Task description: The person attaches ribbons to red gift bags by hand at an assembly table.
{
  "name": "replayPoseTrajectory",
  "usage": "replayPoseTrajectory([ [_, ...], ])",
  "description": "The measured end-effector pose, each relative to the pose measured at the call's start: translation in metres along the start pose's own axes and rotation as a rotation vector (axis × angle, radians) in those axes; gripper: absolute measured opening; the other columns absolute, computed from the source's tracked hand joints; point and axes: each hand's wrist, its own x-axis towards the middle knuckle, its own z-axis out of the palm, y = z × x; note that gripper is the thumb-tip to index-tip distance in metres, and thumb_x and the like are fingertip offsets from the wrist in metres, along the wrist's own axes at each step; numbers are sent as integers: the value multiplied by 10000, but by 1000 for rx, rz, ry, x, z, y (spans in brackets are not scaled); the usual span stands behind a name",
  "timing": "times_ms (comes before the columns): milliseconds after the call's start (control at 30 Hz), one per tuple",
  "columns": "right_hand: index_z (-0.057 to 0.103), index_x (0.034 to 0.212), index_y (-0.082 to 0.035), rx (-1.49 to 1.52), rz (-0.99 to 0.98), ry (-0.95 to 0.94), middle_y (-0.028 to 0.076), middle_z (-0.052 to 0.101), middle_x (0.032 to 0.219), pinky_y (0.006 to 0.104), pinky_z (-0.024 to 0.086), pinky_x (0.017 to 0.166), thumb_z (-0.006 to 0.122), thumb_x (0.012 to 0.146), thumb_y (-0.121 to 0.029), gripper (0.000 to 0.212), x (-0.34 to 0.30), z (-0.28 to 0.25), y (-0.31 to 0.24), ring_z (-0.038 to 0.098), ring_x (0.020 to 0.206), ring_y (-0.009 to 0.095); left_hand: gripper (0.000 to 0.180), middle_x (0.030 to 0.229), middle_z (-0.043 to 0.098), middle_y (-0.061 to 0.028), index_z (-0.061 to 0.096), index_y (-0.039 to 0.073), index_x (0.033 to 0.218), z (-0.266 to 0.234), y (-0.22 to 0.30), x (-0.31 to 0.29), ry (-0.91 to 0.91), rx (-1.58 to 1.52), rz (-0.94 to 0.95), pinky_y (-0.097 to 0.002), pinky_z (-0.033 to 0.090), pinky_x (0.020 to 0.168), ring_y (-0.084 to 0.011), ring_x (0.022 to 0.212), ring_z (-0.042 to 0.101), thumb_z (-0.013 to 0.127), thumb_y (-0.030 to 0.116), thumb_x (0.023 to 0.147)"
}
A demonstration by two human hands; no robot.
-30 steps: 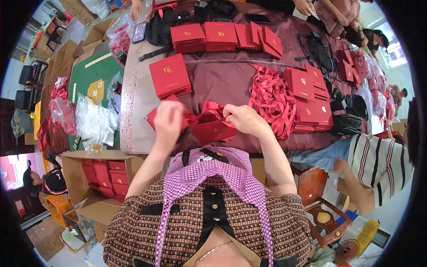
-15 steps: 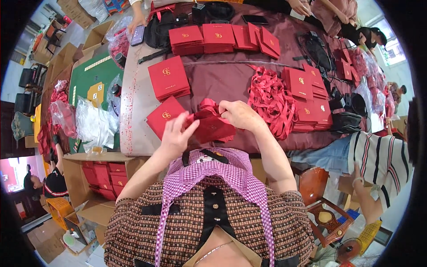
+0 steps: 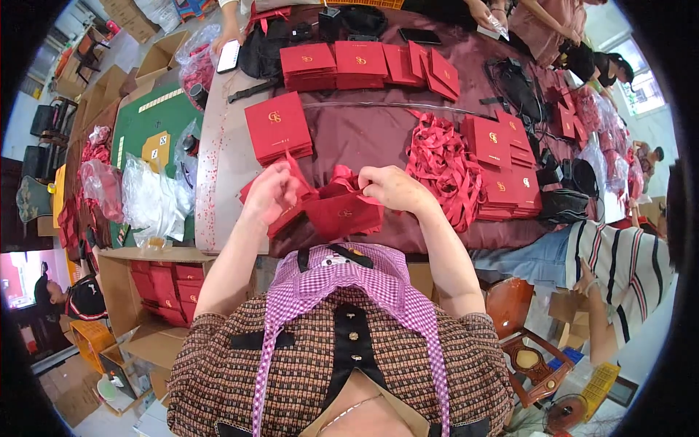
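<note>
**Asker:** Where's the red bag (image 3: 345, 214)?

**Describer:** At the wearer's twelve o'clock, the right hand (image 3: 395, 189) pinching its rim from two o'clock. The left hand (image 3: 271, 192) half-curls at ten; its grip is unclear.

**Asker:** Risks?

**Describer:** Uneven pulling might crease the rim; a slack pinch could drop it.

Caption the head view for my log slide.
Right hand at the rim of a red bag, left of a red ribbon heap.

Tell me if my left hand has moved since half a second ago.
Yes, your left hand has moved away from your body and slightly left, closer to the stack of flat red bags, which has stayed put.
</note>
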Motion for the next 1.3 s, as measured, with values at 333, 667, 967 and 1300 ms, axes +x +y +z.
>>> replayPoseTrajectory([
  [333, 609, 887, -25, 19, -8, -14, 179, 638, 812, 407, 475, 717, 588, 760, -125, 163, 12, 5, 7, 622, 815, 338, 172, 924, 610, -94, 636, 30, 825, 48, -42, -17, -20, 1691, 841, -400, 424, 730, -284, 834, 527, 693, 161, 730],
  [667, 580, 1086, -4, 1061, 216, -232, 63, 587, 764, 206, 393, 495, 557, 874, -93, 232, -23, 5, 49, 500, 559, 96, 188, 765, 615, -165, 626, 15, 863, 32, -41, 2, 81, 1576, 365, -417, 449, 703, -320, 761, 566, 614, 198, 817],
  [967, 494, 1277, 15, 1656, -392, 206, 237, 529, 1262, 461, 458, 957, 531, 859, -13, 420, -40, 19, 69, 532, 1170, 344, 159, 727, 635, -45, 624, -33, 894, 24, -33, 14, 115, 987, 197, -269, 454, 636, -100, 693, 570, 583, 118, 867],
  [1300, 611, 1032, 20, 881, 43, 536, 112, 652, 978, 300, 540, 761, 537, 855, 46, 194, -39, 20, 38, 639, 918, 190, 208, 912, 636, -20, 575, -53, 1068, 41, -16, 0, 1, 663, 64, -217, 449, 715, -69, 812, 560, 533, 20, 878],
])
